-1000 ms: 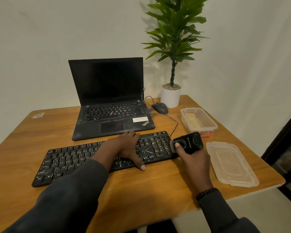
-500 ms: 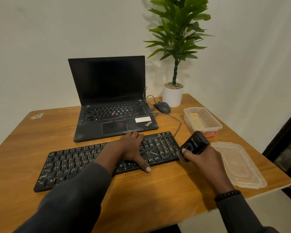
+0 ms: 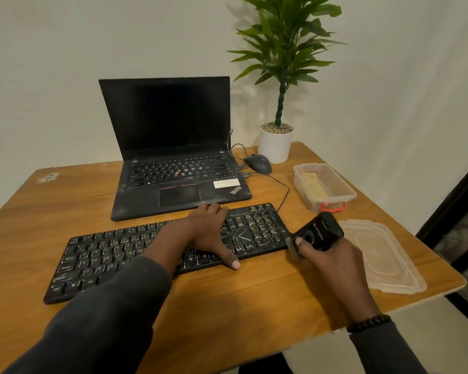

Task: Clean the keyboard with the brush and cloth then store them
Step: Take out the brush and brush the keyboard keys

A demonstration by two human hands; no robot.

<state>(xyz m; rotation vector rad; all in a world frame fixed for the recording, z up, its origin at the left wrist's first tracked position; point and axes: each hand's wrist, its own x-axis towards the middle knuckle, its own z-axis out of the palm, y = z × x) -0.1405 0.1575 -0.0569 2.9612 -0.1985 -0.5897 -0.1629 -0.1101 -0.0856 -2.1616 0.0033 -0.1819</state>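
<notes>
Brush (image 3: 318, 231) tilted further off keyboard (image 3: 157, 247).

Counted: 1 keyboard (image 3: 157, 249), 1 laptop (image 3: 173, 157), 1 mouse (image 3: 257, 163), 1 plant (image 3: 277, 76), 1 container (image 3: 324, 186), 1 lid (image 3: 384, 255), 1 brush (image 3: 318, 232), 2 hands.

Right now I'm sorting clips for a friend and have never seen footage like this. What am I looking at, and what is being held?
There is no machine here: a person wears a camera on the head, looking down at their own hands. A wooden table bears a black keyboard, an open laptop, a mouse, a potted plant, a clear tub and its lid. The left hand rests flat on the keyboard. The right hand grips a black brush at the keyboard's right end, its fingers curled round it.
</notes>
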